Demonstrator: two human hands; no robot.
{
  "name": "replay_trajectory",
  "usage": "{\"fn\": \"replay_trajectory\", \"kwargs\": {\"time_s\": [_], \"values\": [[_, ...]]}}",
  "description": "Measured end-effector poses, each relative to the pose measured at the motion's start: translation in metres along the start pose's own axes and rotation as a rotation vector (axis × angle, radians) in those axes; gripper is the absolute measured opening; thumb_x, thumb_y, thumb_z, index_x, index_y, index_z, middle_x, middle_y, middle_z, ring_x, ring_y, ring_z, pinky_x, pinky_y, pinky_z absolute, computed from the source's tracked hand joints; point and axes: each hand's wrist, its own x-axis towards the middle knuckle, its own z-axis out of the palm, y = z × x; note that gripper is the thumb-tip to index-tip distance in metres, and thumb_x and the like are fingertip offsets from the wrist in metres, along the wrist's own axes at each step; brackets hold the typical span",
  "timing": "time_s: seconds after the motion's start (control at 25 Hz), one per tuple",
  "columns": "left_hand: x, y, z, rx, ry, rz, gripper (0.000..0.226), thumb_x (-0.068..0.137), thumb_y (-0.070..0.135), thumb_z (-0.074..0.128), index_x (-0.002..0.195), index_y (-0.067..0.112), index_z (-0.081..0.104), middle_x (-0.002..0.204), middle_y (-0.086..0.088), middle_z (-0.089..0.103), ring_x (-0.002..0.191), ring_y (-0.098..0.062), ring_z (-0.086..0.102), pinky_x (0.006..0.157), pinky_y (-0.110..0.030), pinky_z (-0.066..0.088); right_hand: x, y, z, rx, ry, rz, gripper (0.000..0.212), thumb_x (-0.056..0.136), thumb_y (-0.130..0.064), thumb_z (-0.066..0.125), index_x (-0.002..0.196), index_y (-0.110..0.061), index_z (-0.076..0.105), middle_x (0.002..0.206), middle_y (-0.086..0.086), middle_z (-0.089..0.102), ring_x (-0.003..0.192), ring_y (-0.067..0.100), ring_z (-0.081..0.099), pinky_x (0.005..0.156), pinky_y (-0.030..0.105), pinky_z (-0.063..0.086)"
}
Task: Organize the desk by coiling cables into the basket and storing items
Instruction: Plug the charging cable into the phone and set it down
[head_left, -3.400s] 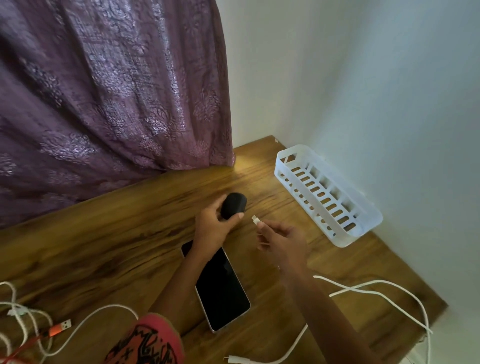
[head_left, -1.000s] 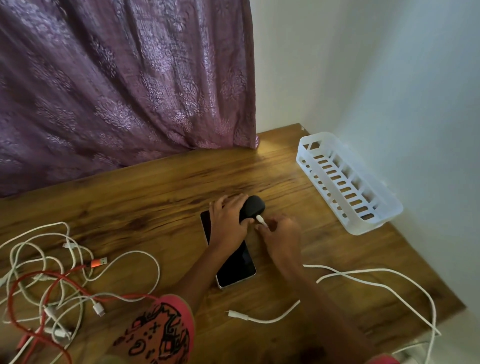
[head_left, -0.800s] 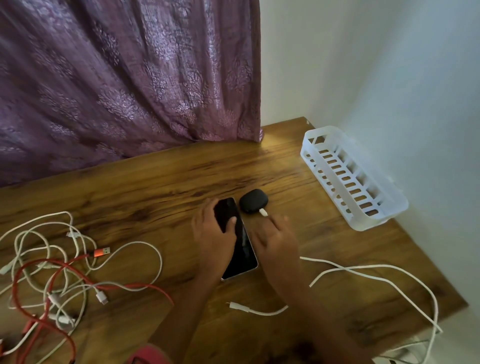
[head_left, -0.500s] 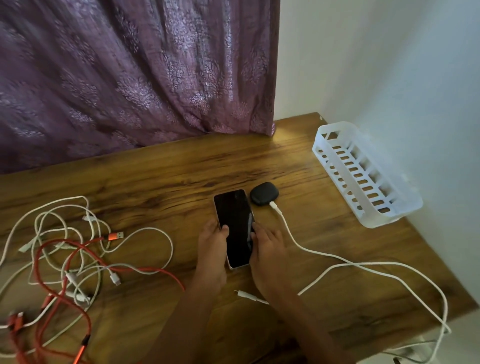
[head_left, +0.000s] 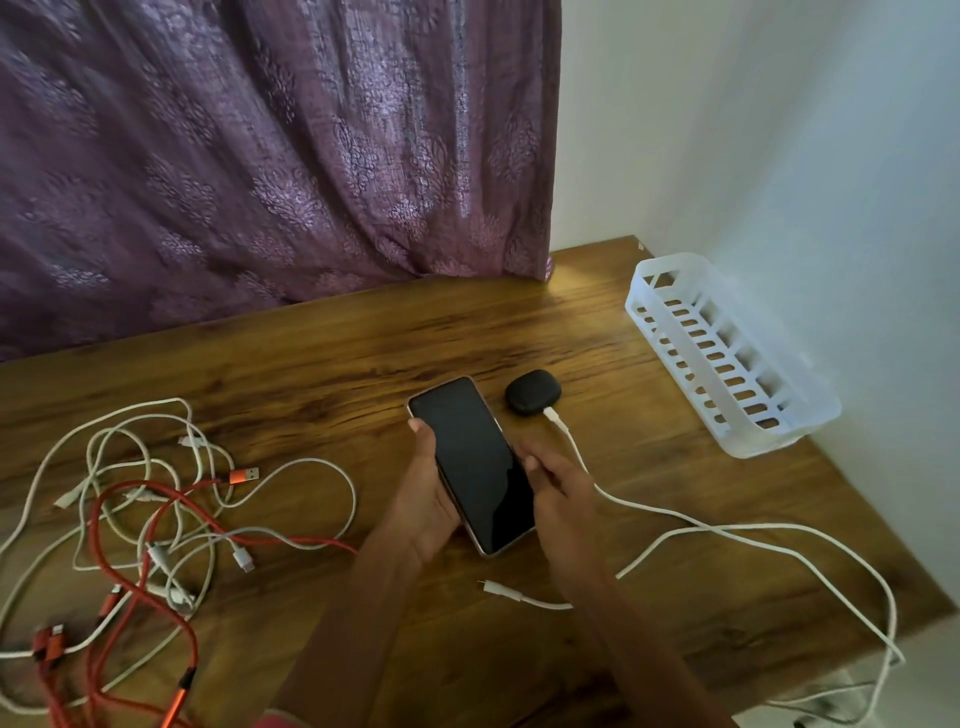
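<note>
Left hand (head_left: 426, 499) grips the dark-screened rectangular smartphone (head_left: 475, 462) from beneath; right hand (head_left: 558, 493) seemingly pinches its right edge, near the black oval case (head_left: 530, 392)

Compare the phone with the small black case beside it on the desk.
The phone is a long flat slab; the earbud case is a small rounded pebble shape. The phone is gripped by the left hand and right hand; the earbud case lies untouched on the desk. A white cable is plugged into the earbud case; no cable shows at the phone. Both are black and close together.
</note>
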Motion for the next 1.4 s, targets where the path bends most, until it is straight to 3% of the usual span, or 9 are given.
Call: {"fn": "replay_trajectory", "kwargs": {"time_s": [0.24,0.36,0.48,0.64,0.84,1.0,1.12,1.24,1.4], "values": [[0.000,0.013,-0.010,-0.053,-0.079,0.103,0.057,0.086,0.067,0.027,0.117,0.028,0.055,0.120,-0.011,0.060,0.108,-0.029,0.057,0.086,-0.049,0.045,-0.013,-0.018,-0.017,0.149,-0.102,-0.186,0.027,0.095,-0.027,0.045,0.112,-0.018,0.063,0.099,-0.002,0.070,0.095,0.007,0.065,0.081,0.022,0.054],[-0.005,0.025,-0.009,-0.092,-0.085,0.130,0.060,0.086,0.069,0.027,0.120,0.027,0.054,0.109,-0.008,0.062,0.097,-0.028,0.059,0.074,-0.048,0.047,-0.033,0.004,-0.025,-0.169,-0.057,-0.330,0.041,0.091,-0.058,0.037,0.084,-0.026,0.062,0.069,-0.007,0.058,0.069,0.010,0.057,0.060,0.025,0.046],[-0.010,0.039,-0.003,-0.082,-0.119,0.158,0.061,0.085,0.069,0.028,0.116,0.026,0.058,0.113,-0.008,0.063,0.101,-0.027,0.061,0.072,-0.045,0.051,-0.039,0.037,-0.031,-0.602,-0.136,-0.559,0.056,0.082,-0.069,0.039,0.089,-0.022,0.068,0.084,-0.017,0.056,0.084,0.004,0.052,0.075,0.019,0.041],[-0.010,0.046,-0.001,-0.069,-0.121,0.205,0.068,0.084,0.071,0.029,0.121,0.022,0.057,0.119,-0.011,0.064,0.107,-0.029,0.062,0.087,-0.046,0.051,-0.036,0.055,-0.028,-0.853,-0.172,-0.782,0.034,0.079,-0.054,0.056,0.084,-0.023,0.071,0.080,-0.010,0.058,0.079,0.010,0.055,0.068,0.025,0.051],[-0.011,0.046,0.006,-0.239,-0.280,0.145,0.071,0.083,0.073,0.027,0.124,0.022,0.054,0.123,-0.019,0.060,0.106,-0.044,0.060,0.092,-0.059,0.045,-0.037,0.052,-0.022,-0.909,-0.220,-0.759,0.026,0.079,-0.046,0.053,0.071,-0.028,0.070,0.069,-0.014,0.056,0.069,0.004,0.052,0.060,0.024,0.051],[-0.015,0.046,0.010,-0.247,-0.365,0.167,0.072,0.082,0.073,0.026,0.126,0.023,0.051,0.128,-0.020,0.056,0.106,-0.045,0.060,0.091,-0.059,0.046,-0.045,0.022,-0.021,-0.586,-0.211,-0.355,0.020,0.084,-0.046,0.058,0.087,-0.030,0.070,0.076,-0.017,0.064,0.073,-0.001,0.060,0.067,0.015,0.050],[-0.017,0.049,0.013,-0.254,-0.341,0.184,0.068,0.082,0.073,0.026,0.116,0.022,0.056,0.125,-0.021,0.058,0.106,-0.041,0.061,0.086,-0.055,0.051,-0.040,-0.005,-0.018,-0.204,-0.120,-0.139,0.008,0.084,-0.030,0.064,0.078,-0.028,0.068,0.068,-0.005,0.068,0.068,0.006,0.064,0.063,0.017,0.051],[-0.015,0.055,0.019,-0.270,-0.319,0.211,0.075,0.081,0.074,0.027,0.123,0.018,0.054,0.128,-0.021,0.055,0.106,-0.038,0.062,0.082,-0.054,0.053,-0.034,-0.038,-0.018,0.136,-0.105,-0.113,0.007,0.083,-0.009,0.066,0.085,-0.014,0.071,0.075,0.002,0.073,0.070,0.011,0.069,0.061,0.018,0.053],[-0.012,0.071,0.030,-0.268,-0.312,0.257,0.083,0.081,0.076,0.023,0.121,0.010,0.055,0.109,-0.020,0.059,0.093,-0.033,0.063,0.083,-0.049,0.052,-0.030,-0.078,-0.018,0.233,-0.121,-0.153,0.012,0.082,-0.006,0.066,0.087,-0.015,0.072,0.072,-0.001,0.072,0.063,0.005,0.067,0.057,0.014,0.051]]}}
